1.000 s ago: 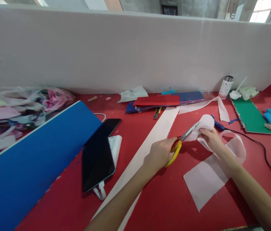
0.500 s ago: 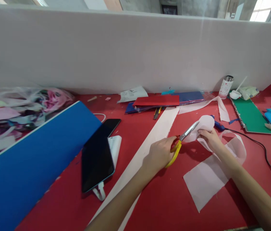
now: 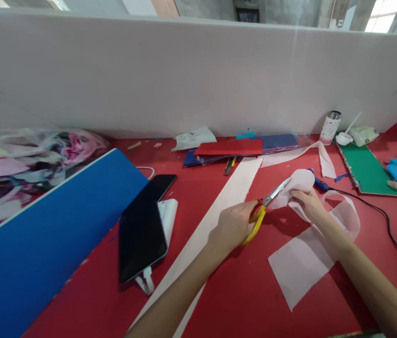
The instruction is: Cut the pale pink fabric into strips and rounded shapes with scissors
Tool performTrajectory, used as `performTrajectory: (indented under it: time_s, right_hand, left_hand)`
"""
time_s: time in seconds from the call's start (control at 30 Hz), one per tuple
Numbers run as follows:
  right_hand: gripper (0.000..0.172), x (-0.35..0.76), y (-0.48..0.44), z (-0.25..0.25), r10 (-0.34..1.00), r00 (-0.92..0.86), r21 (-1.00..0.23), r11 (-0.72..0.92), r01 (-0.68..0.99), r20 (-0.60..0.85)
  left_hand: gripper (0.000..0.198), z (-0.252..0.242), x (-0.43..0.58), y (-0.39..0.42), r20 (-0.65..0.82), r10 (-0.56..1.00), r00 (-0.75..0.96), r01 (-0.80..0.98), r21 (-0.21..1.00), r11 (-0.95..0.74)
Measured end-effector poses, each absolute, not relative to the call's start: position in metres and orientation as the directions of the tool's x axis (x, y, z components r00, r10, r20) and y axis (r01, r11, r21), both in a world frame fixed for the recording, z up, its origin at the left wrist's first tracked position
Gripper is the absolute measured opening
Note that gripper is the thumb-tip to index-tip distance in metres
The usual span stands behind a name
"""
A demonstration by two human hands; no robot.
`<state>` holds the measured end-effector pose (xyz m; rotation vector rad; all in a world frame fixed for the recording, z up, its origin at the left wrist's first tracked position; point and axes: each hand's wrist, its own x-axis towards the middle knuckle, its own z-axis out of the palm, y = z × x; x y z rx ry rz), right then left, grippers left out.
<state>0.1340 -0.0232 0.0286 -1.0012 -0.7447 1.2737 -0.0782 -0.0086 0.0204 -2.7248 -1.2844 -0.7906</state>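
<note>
My left hand (image 3: 232, 225) grips yellow-handled scissors (image 3: 266, 206), whose blades point up and right into a small piece of pale pink fabric (image 3: 300, 180). My right hand (image 3: 308, 203) pinches that piece from below and holds it up off the red table (image 3: 248, 291). A curled pink strip (image 3: 346, 213) hangs from it to the right. A flat pink square (image 3: 299, 267) lies under my right forearm. A long pink fabric strip (image 3: 226, 202) runs diagonally beneath my left arm.
A blue board (image 3: 43, 239) leans at the left, with a dark tablet (image 3: 142, 230) and a phone (image 3: 161, 183) on a white power bank. Red and blue sheets (image 3: 233, 148) lie by the white partition. A black cable (image 3: 388, 225), green board (image 3: 367, 169) and bottle (image 3: 330, 127) sit to the right.
The scissor blades have opened and closed a little on the pink piece; both hands stay in nearly the same place.
</note>
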Motion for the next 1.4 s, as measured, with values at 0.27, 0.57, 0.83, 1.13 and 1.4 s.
performTrajectory:
  time_s: [0.27,0.57,0.83,1.13,1.4]
  right_hand:
    - [0.018,0.133,-0.023,0.026,0.98,0.175,-0.918,-0.013,-0.397,-0.09]
    - [0.025,0.132,-0.022,0.024,0.974,0.206,-0.911,-0.006,-0.411,-0.099]
    - [0.022,0.134,-0.022,0.022,0.98,0.179,-0.913,-0.005,-0.407,-0.085]
    - [0.024,0.132,-0.021,0.019,0.981,0.182,-0.923,0.003,-0.384,-0.073]
    - [0.028,0.131,-0.02,0.015,0.985,0.153,-0.918,-0.011,-0.397,-0.078]
  left_hand:
    - [0.026,0.019,-0.078,-0.009,0.434,0.735,0.521,0.747,0.185,-0.639]
    - [0.025,0.018,-0.077,-0.008,0.439,0.732,0.521,0.741,0.193,-0.643]
    - [0.025,0.018,-0.079,-0.008,0.436,0.728,0.53,0.735,0.191,-0.65]
    - [0.025,0.016,-0.077,-0.008,0.435,0.731,0.526,0.745,0.179,-0.643]
    - [0.026,0.016,-0.078,-0.009,0.433,0.729,0.53,0.74,0.182,-0.647]
